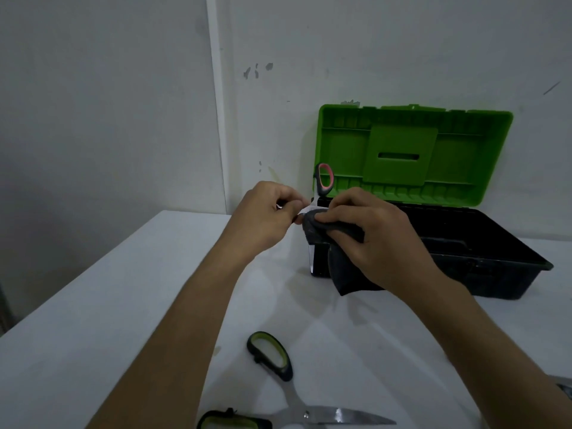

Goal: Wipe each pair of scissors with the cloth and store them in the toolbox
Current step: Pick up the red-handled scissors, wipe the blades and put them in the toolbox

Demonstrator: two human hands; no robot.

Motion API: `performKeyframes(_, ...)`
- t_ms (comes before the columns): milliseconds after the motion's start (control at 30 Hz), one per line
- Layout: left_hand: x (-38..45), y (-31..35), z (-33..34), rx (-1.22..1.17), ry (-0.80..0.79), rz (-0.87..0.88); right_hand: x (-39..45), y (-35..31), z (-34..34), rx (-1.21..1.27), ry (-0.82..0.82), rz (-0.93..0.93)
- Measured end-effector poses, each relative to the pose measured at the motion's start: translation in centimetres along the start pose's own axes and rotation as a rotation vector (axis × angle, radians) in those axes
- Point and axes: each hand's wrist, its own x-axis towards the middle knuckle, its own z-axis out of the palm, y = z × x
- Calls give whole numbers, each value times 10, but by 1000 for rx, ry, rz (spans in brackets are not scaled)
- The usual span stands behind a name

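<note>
Right now my left hand is curled, pinching part of the pink-handled scissors between thumb and fingers, though exactly which part sits inside my grip I cannot tell. One pink-and-grey handle loop sticks up behind my hands, and a blade tip points down just in front of the toolbox. My right hand grips the dark grey cloth, bunched around the scissors near their middle, with the rest of it hanging below my palm. The toolbox stands open on the white table against the wall, its green lid upright and its black tub just behind my right hand. Nearer to me, the green-handled scissors lie on the table with handles spread, blades pointing right, well apart from both hands
</note>
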Motion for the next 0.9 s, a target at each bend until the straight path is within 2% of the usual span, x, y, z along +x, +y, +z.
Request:
performKeyframes(100,0,0,1,-11,22,-3,1,0,-5,5,-94,-23)
performKeyframes(233,-1,0,2,-2,82,-5,3,-2,-12,28,-340,-14)
performKeyframes(300,0,1,2,16,97,10,5,-3,-18,55,-311,-28)
performKeyframes(467,-2,6,0,42,31,16,7,0,-25,17,-33,29)
performKeyframes(667,-2,8,2,-29,-32,-11,3,1,-13,-31,-83,84)
performKeyframes(900,-2,5,5,-72,27,-12,4,-3,-16,-47,-178,143)
